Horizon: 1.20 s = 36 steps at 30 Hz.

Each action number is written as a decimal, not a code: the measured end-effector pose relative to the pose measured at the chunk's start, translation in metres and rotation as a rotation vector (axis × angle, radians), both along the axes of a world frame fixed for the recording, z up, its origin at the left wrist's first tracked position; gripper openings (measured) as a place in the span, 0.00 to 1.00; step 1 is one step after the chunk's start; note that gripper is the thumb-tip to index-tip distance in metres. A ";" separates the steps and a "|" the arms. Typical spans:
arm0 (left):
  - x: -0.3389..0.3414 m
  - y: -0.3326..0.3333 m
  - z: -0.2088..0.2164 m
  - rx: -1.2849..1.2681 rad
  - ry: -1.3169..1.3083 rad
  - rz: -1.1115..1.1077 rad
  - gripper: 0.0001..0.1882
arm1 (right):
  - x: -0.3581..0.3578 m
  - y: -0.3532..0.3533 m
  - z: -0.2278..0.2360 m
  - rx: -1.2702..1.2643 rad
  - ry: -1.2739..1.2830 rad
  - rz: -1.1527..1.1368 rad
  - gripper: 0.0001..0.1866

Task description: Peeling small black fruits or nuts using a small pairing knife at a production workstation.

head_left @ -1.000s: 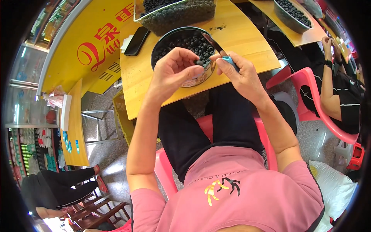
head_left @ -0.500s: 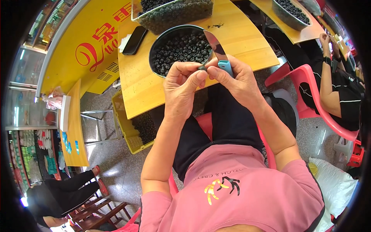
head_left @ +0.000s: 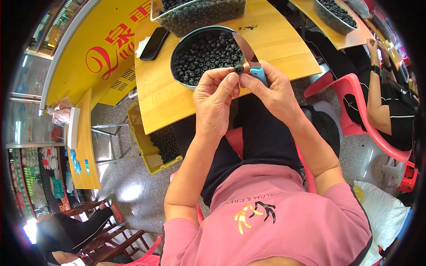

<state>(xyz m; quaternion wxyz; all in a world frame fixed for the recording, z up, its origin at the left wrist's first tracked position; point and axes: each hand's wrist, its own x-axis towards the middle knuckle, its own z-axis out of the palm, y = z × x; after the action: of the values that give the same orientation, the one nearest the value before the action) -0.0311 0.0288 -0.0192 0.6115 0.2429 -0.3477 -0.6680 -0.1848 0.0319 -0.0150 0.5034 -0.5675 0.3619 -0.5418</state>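
Between the two hands, at the fingertips, sits one dark round piece (head_left: 238,69). From where I stand, its condition is as follows. The left hand (head_left: 214,95) is closed to a pinch: thumb and forefinger meet at the piece and support it from the left. The right hand (head_left: 274,91) is curled about the blue handle (head_left: 258,74) of a knife (head_left: 246,49); its thumb tip points inward, just beside the piece. Whether that thumb touches it, I cannot tell.

Governing relation: the piece lies directly left of the knife handle, at the meeting line of both hands, and is nearer the left fingertips. It is roundish and presents no clear long axis. The knife does: its blade runs from the right hand forward and leans left, so the tip stands beyond the piece, not on it. Blade and piece are apart.

Ahead of the left hand is a round bowl (head_left: 183,48) containing many similar pieces, on a wooden table (head_left: 284,48). Farther ahead stands a clear tub (head_left: 199,22), also loaded. Forward and left of the left hand lies a phone (head_left: 155,43).
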 end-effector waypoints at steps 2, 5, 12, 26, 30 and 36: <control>0.000 0.000 0.001 0.010 0.001 0.005 0.07 | -0.002 -0.001 0.002 -0.002 0.027 0.003 0.13; -0.001 -0.001 -0.001 0.008 -0.008 0.016 0.08 | -0.003 -0.001 0.005 0.010 0.052 -0.003 0.13; 0.003 0.001 -0.001 -0.110 -0.209 0.056 0.16 | -0.006 -0.004 0.008 -0.022 0.135 -0.026 0.15; 0.013 0.001 0.002 -0.193 -0.345 0.061 0.11 | -0.004 -0.004 0.008 -0.013 0.043 -0.003 0.14; 0.012 0.004 0.004 -0.185 -0.408 0.096 0.11 | -0.001 -0.005 0.011 0.045 -0.058 0.067 0.12; 0.016 0.005 0.004 -0.147 -0.377 0.076 0.10 | 0.001 -0.003 0.018 -0.002 -0.003 0.084 0.11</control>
<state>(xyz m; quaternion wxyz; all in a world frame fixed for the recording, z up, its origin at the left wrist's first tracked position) -0.0151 0.0340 -0.0155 0.5764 0.3314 -0.4942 -0.5601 -0.1838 0.0288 0.0030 0.5257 -0.5818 0.3364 -0.5215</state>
